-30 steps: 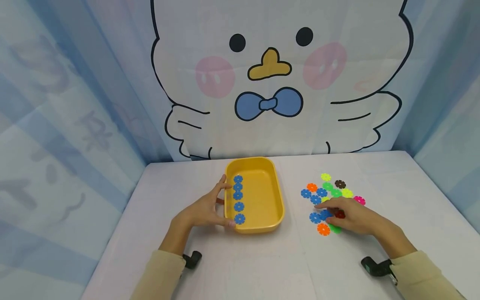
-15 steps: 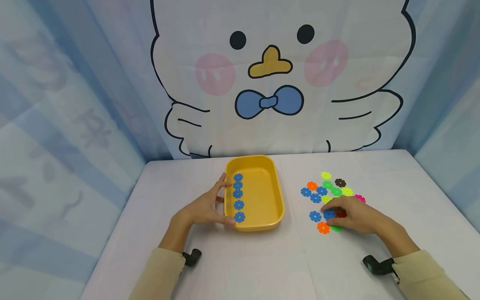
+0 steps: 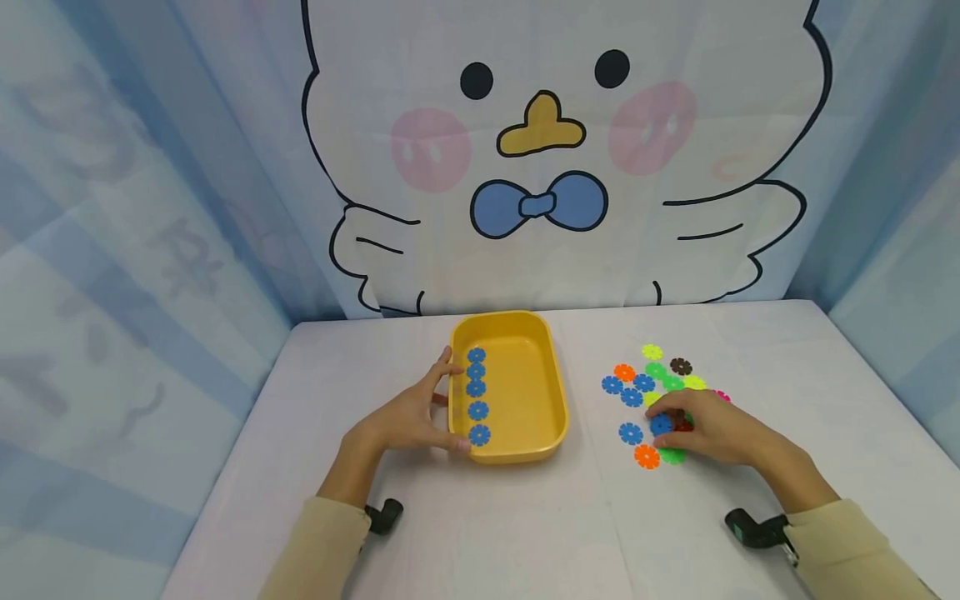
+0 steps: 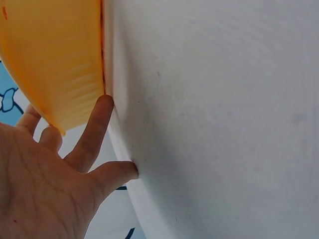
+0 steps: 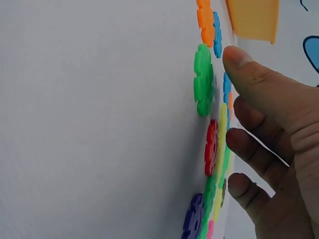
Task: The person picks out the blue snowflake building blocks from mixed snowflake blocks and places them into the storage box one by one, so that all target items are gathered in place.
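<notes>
On the table stands a yellow tray with a column of blue flower-shaped discs along its left side. My left hand holds the tray's left side, the thumb at the near corner and a fingertip over the rim; in the left wrist view other fingers lie low by the tray wall. At the right, my right hand pinches a blue flower disc between thumb and index finger. A red disc and a green disc lie close by it. The palm hides part of the pile.
Several discs lie left of and beyond my right hand: blue, orange, yellow, brown and green ones. A dark purple disc shows in the right wrist view. A printed curtain hangs behind the table.
My right hand has drawn the blue disc slightly right, away from the blue disc beside it. My left hand and the tray have not visibly moved.
</notes>
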The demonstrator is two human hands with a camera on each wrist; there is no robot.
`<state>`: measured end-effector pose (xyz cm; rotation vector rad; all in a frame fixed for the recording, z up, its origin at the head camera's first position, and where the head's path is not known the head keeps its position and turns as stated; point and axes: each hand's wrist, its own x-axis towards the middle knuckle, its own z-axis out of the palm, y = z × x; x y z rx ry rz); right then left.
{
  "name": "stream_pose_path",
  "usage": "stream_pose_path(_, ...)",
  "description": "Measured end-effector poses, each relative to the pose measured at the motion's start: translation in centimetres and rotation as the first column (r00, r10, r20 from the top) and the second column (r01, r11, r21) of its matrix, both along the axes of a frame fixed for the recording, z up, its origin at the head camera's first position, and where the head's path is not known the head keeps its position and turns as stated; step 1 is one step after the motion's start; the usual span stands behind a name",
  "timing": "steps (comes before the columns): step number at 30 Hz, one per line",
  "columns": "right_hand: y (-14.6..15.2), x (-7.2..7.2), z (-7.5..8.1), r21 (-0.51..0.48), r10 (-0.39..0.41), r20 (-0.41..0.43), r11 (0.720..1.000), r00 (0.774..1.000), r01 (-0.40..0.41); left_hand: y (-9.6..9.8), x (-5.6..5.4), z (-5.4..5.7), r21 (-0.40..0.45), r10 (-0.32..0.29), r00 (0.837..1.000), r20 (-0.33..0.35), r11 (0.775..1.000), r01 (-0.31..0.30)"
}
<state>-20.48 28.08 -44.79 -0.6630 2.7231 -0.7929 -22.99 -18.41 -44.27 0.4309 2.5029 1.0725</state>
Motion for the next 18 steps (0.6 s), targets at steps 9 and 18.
stream_pose_path(9,-1.1,-0.5,0.8,-0.061,0.0,-0.141,0.998,0.99,-0.009,0.3,-0.4,0.1,-0.056,0.007,0.999,-0.043,0.998,-0.01)
stream_pose_path(18,-2.6,-1.8,1.4,-0.073,0.008,-0.219,0.997,0.976,-0.025,0.5,-0.5,0.2,-0.074,0.009,1.0,-0.023,0.997,-0.01)
